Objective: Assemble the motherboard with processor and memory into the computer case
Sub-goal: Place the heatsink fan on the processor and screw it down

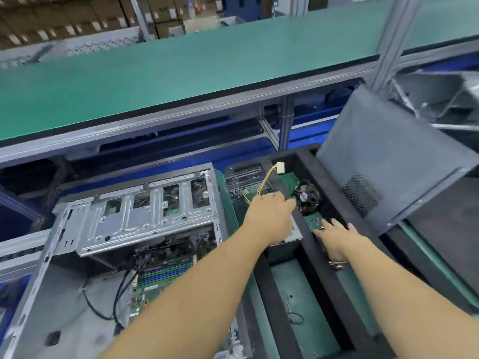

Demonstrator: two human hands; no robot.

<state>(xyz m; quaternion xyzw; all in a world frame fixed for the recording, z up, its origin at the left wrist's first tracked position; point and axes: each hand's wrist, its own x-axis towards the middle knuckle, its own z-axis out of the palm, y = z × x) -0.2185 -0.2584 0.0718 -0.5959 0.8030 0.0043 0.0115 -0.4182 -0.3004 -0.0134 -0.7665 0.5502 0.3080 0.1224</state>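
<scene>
An open grey computer case (124, 221) lies on its side at the left, with a green motherboard (166, 273) and its memory sticks inside under the drive cage. To its right a black foam tray (308, 244) holds a green board (287, 182) with a black fan (307, 200) and a yellow-wired white connector (280, 167). My left hand (269, 216) reaches over the tray beside the fan, fingers curled; what it holds is hidden. My right hand (337, 237) rests with straight fingers on the tray's foam divider.
A dark grey case side panel (388, 161) leans at the right over the tray. A green-topped shelf (181, 71) on an aluminium frame runs above the bench. Black cables (108, 304) trail across the case floor. Cardboard boxes are stacked at the far back.
</scene>
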